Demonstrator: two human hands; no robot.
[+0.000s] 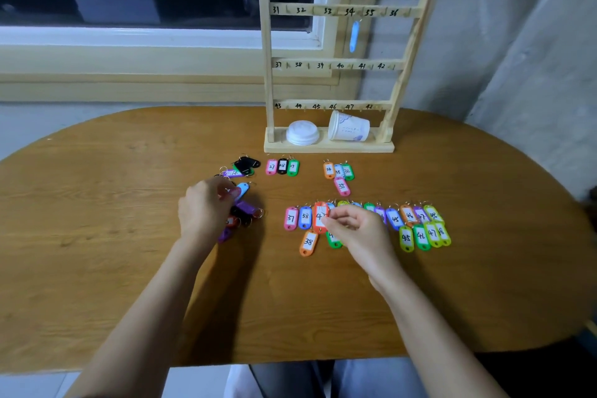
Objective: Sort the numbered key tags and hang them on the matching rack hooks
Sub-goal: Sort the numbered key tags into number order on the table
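Observation:
A wooden rack (336, 65) with numbered hooks 31 to 48 stands at the table's back; one light blue tag (354, 36) hangs under 34–35. Sorted tags lie in a row (407, 220) from 37 up to 48, with a second row beneath. My right hand (352, 229) pinches a red-orange tag (320, 216) above this row. My left hand (206, 203) pinches a tag at the unsorted pile (242, 210), next to a light blue tag (243, 190). Small groups 27–29 (282, 167) and 34–36 (338, 171) lie nearer the rack.
A white lid (302, 132) and a tipped paper cup (349, 127) sit on the rack's base. The oval wooden table (129, 268) ends close to my body. A window sill and wall stand behind the rack.

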